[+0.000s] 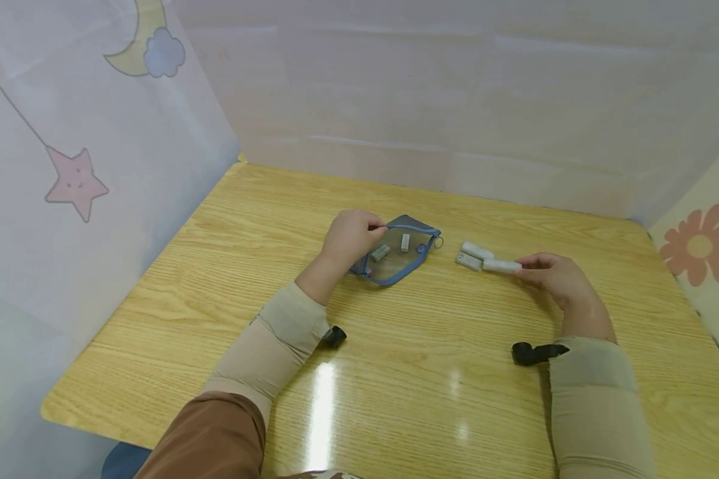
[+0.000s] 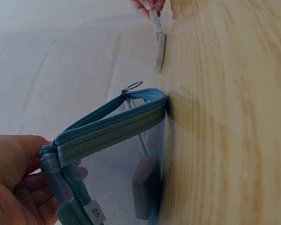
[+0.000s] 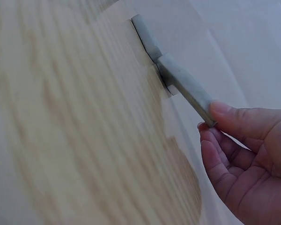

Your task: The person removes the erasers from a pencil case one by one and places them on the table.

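My left hand (image 1: 350, 238) pinches the rim of a blue zippered mesh pouch (image 1: 395, 274), whose top gapes wide. Inside the pouch lie two small blocks, a greenish-grey block (image 1: 380, 253) and a lighter block (image 1: 405, 243). A small 25 label (image 2: 94, 212) shows on the mesh in the left wrist view. To the right, my right hand (image 1: 554, 276) pinches one end of a pale grey oblong block (image 3: 187, 86) between thumb and fingers. Its far end meets or overlaps two similar pale blocks (image 1: 477, 250) on the table; exact contact is unclear.
The wood-grained table (image 1: 431, 379) extends to a pale fabric backdrop (image 1: 425, 100) at the back and sides. A ring zip pull (image 1: 439, 243) hangs at the pouch's right corner. Black wrist mounts (image 1: 530, 354) stick out from both forearms.
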The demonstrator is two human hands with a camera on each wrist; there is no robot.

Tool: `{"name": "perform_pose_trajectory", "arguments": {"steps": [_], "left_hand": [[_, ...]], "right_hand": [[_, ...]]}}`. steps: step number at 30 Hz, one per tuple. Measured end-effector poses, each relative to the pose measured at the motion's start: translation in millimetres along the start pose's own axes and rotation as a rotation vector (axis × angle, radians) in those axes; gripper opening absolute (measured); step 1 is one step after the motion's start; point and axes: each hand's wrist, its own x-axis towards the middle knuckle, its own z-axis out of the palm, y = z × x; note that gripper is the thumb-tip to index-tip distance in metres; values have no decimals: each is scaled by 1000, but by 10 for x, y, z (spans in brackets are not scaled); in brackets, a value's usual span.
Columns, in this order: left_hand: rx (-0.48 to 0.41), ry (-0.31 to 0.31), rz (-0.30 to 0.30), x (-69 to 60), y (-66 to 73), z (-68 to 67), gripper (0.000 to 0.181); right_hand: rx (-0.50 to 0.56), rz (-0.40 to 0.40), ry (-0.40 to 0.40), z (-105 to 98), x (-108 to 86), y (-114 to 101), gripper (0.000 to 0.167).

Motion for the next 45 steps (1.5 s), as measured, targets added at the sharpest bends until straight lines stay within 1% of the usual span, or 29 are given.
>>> {"name": "perform_pose_trajectory", "arguments": {"steps": [4, 9, 15, 20, 28, 38, 45], "left_hand": [[0, 2, -4, 0, 1, 0, 19], [-5, -5, -13, 0, 1, 0, 18], [0, -13, -22, 6, -4, 12, 18], [6, -16, -21, 9, -8, 19, 19], [-9, -13, -19, 15, -5, 11, 20], [-4, -21, -24, 14, 0, 10, 20], [-7, -15, -21, 8, 5, 11, 19]], "right_hand": [[-11, 12, 15, 20, -12, -12, 54], [-55, 15, 44, 49, 0, -15, 50], [-63, 52, 35, 71, 24, -29, 53], [-105, 59, 22, 77, 25, -39, 56], [-98, 61, 23, 68, 44, -16, 55], [-119, 63, 41, 68, 58, 4, 54], [-105, 60, 18, 64, 42, -6, 58]]}}
